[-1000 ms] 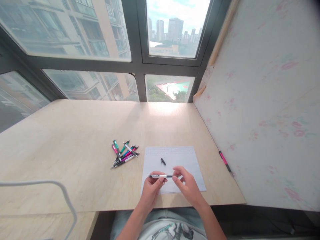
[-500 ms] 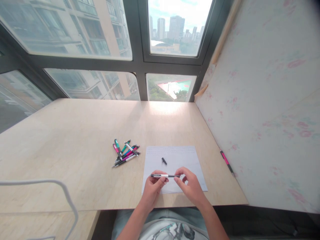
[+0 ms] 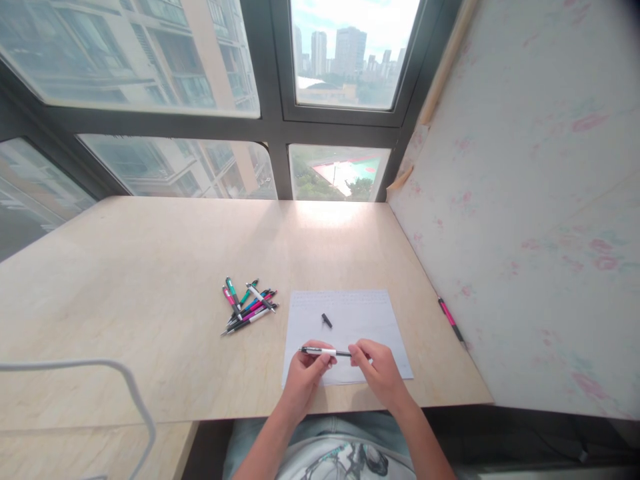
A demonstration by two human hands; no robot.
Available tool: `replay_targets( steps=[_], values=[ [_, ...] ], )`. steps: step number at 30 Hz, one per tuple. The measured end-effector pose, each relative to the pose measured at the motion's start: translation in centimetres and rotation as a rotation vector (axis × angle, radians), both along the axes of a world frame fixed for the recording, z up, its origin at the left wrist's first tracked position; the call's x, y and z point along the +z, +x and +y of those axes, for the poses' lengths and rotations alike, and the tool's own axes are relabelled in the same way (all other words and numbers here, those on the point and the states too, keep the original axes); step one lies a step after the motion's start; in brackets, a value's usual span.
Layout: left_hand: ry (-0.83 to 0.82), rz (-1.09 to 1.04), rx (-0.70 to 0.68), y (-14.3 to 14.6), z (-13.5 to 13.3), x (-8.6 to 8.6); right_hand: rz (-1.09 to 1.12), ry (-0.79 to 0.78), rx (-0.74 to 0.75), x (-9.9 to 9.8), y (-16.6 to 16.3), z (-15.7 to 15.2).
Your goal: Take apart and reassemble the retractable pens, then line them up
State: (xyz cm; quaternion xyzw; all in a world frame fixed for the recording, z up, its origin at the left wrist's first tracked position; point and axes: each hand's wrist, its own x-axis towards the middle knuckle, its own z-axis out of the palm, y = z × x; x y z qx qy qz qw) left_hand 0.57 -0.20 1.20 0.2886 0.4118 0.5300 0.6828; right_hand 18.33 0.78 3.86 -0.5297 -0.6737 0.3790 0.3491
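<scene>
My left hand (image 3: 305, 377) pinches the barrel of a black and white pen (image 3: 320, 351), held level over a white sheet of paper (image 3: 345, 319). My right hand (image 3: 379, 368) is closed on the pen's thin right end. A small black pen part (image 3: 327, 321) lies on the sheet just beyond the hands. To the left of the sheet, a heap of several coloured pens (image 3: 249, 306) rests on the table.
The light wooden table (image 3: 150, 280) runs to a window at the back and a flowered wall (image 3: 525, 200) on the right. A pink and black pen (image 3: 451, 320) lies by that wall. A white wire frame (image 3: 100, 387) stands at the near left.
My right hand has closed tighter on the pen's thin end and slid a little toward the left hand. The pen stays level over the sheet.
</scene>
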Motion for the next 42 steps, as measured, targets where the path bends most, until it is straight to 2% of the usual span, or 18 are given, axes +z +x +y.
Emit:
replay_targets(
  steps=[5,11,16,21,30,37,42],
  values=[
    [-0.020,-0.029,0.013,0.03,0.08,-0.08,0.043,0.017,0.034,0.03,-0.06,-0.10],
    [0.003,-0.040,0.004,0.06,0.10,-0.14,-0.018,0.031,0.053,0.01,-0.34,-0.21],
    [0.005,-0.004,0.010,0.09,0.08,0.07,0.031,0.029,-0.003,0.09,-0.38,-0.23],
    [0.010,-0.010,0.005,0.09,-0.02,0.04,-0.063,0.074,0.009,-0.14,-0.40,-0.20],
    [0.042,-0.005,-0.047,-0.08,-0.24,0.17,-0.003,-0.059,-0.027,-0.63,-0.51,-0.24],
    [0.024,-0.055,-0.009,-0.02,-0.08,0.13,-0.049,0.022,0.004,-0.15,-0.45,-0.26],
    [0.019,-0.080,-0.011,-0.05,-0.07,-0.11,0.024,-0.030,0.013,-0.43,-0.27,-0.23]
  ],
)
